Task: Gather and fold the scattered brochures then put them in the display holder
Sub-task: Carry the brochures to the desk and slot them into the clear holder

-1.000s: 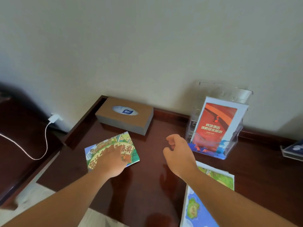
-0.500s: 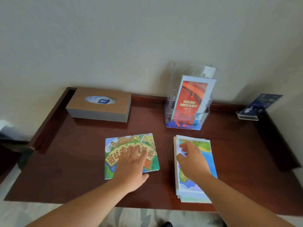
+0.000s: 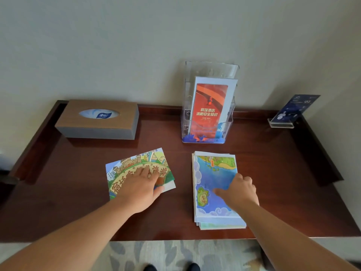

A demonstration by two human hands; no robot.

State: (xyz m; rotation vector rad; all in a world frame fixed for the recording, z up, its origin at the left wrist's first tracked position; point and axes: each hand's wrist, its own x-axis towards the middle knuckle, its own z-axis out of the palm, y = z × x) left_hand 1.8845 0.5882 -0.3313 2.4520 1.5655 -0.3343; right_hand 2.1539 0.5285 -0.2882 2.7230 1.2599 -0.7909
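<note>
Pointing lengthwise at the wall [image 3: 117, 45], blue brochure stack [image 3: 213, 173]; town brochure [image 3: 125, 169] askew.

The left hand [image 3: 140, 189] lies flat, fingers straight, on the town brochure [image 3: 136, 161], which sits skewed on the table [image 3: 68, 182] w/ a white corner showing by the thumb. The right hand [image 3: 239, 191] rests on the map brochure stack [image 3: 213, 173] just beside it: thumb across the blue top sheet, fingers curled at its right edge, poss. pinching it, can't tell. Behind the stack the clear display holder [image 3: 211, 69] stands at the wall w/ a red brochure [image 3: 211, 106] upright in front. A tissue box [image 3: 125, 118] sits back left & a blue sign card [image 3: 295, 108] back right.
</note>
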